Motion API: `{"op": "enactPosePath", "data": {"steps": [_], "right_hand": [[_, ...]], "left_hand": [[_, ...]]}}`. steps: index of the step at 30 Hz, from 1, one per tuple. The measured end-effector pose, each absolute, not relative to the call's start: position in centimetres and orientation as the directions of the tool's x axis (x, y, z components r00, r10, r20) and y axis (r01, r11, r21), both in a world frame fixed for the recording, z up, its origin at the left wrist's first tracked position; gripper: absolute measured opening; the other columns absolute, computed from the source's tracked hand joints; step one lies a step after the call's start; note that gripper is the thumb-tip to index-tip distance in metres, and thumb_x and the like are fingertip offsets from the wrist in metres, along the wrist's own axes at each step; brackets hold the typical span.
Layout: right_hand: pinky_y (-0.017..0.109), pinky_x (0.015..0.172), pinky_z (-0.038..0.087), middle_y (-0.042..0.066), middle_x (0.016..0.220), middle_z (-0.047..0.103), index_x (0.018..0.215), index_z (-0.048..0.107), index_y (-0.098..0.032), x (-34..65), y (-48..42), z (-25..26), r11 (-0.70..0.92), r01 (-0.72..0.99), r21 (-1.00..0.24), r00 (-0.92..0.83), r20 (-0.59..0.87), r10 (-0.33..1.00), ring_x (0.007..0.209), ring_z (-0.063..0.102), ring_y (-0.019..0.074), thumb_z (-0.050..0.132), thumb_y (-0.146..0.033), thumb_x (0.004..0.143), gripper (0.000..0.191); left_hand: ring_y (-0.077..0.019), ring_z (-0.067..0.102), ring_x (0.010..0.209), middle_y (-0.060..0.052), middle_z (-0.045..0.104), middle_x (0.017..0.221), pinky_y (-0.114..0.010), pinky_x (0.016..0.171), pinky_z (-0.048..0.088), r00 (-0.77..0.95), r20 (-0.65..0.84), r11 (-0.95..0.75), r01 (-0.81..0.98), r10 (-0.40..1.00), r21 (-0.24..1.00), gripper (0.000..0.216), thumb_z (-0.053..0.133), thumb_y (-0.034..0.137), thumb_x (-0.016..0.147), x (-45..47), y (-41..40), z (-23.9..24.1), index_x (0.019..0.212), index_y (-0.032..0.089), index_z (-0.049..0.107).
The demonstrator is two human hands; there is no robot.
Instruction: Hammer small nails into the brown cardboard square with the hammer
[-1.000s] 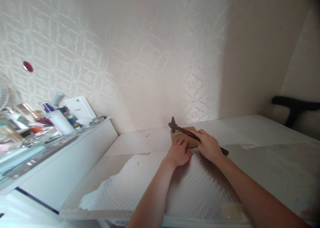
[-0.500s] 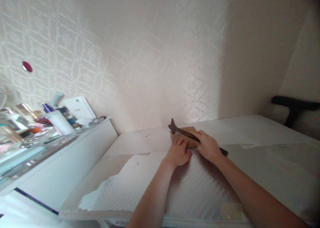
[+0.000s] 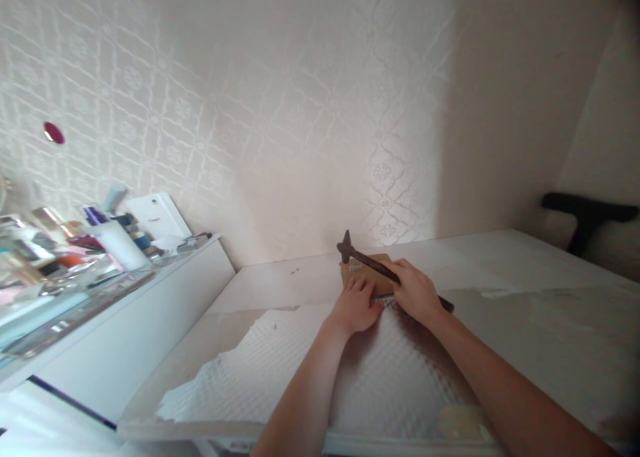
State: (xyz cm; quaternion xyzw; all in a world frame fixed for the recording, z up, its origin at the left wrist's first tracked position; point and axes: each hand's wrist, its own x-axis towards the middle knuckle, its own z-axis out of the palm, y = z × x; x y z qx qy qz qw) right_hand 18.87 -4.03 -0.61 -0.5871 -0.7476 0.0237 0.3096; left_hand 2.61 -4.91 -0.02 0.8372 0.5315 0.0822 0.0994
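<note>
My right hand (image 3: 416, 290) is closed around the wooden handle of a hammer (image 3: 373, 263). The dark hammer head sits at the left end, just above the far left part of a small brown board (image 3: 383, 283). My left hand (image 3: 356, 305) holds the board at its near left side, fingers on top and thumb by the near edge. A small silvery piece (image 3: 355, 267), too small to name, shows on the board below the hammer. Under the board's near side lies a silvery quilted sheet (image 3: 240, 370).
The sheet covers part of a white table (image 3: 475, 257) against a patterned wall (image 3: 300, 143). At left, a white cabinet (image 3: 150, 330) carries many bottles and a white box (image 3: 159, 215). A black armrest-like part (image 3: 590, 210) stands beyond the right edge. Tiny dark bits lie behind the sheet.
The hammer head has risen slightly above the board, and the silvery piece shows more clearly. My left hand keeps its place on the board.
</note>
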Motion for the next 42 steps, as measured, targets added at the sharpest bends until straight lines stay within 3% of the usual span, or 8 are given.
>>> {"op": "enactPosePath", "data": {"steps": [32, 42], "right_hand": [[0.024, 0.072, 0.043, 0.005, 0.115, 0.064, 0.128, 0.063, -0.025, 18.94, -4.12, -0.53, 0.32, 0.868, -0.38, -0.138, 0.433, 0.891, 0.088, 0.064, 0.0161, 0.046, -0.002, 0.084, 0.052], [0.025, 0.073, 0.044, 0.006, 0.116, 0.064, 0.127, 0.063, -0.025, 18.89, -4.2, -0.4, 0.31, 0.865, -0.394, -0.119, 0.438, 0.891, 0.09, 0.064, 0.0172, 0.046, -0.001, 0.083, 0.053]], "left_hand": [[-0.0323, 0.03, 0.145, -0.02, 0.037, 0.155, -0.043, 0.121, 0.021, 0.43, 0.02, -0.422, 0.874, 0.902, 0.24, 0.065, 0.038, 0.044, 0.096, 2.83, -5.17, 0.31, 0.147, 0.004, 0.042], [-0.0317, 0.027, 0.146, -0.015, 0.036, 0.157, -0.047, 0.12, 0.022, 0.427, 0.039, -0.421, 0.867, 0.903, 0.267, 0.062, 0.039, 0.044, 0.095, 2.71, -4.94, -0.08, 0.147, 0.011, 0.042]]}}
